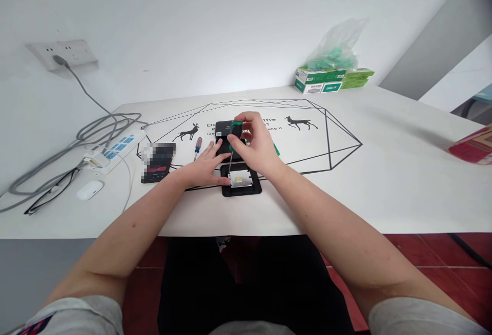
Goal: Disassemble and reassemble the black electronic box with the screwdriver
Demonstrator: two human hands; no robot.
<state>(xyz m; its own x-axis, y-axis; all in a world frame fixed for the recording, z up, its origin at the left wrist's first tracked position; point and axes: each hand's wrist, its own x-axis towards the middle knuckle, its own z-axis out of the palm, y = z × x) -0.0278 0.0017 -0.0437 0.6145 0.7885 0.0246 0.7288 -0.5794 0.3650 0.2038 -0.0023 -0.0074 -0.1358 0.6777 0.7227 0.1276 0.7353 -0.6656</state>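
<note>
My right hand (pixel 253 143) grips a green and black screwdriver (pixel 236 130) from above, its shaft pointing down at the left side of a silver metal plate (pixel 246 179). That plate, with a small pale square on it, sits in a black casing (pixel 252 190) near the table's front. Fingers spread, my left hand (pixel 207 167) rests beside the casing, with its thumb at the plate's left edge. Behind the casing lies a black device (pixel 224 128), partly covered by my hands. A bit of something green (pixel 277 149) shows past my right hand.
A second screwdriver (pixel 198 144) and a phone (pixel 158 163) lie to the left. Farther left are a power strip (pixel 125 145), cables, glasses (pixel 52 191) and a white earphone case (pixel 89 190). Green boxes (pixel 321 80) stand at the back right; a red package (pixel 472 146) is far right.
</note>
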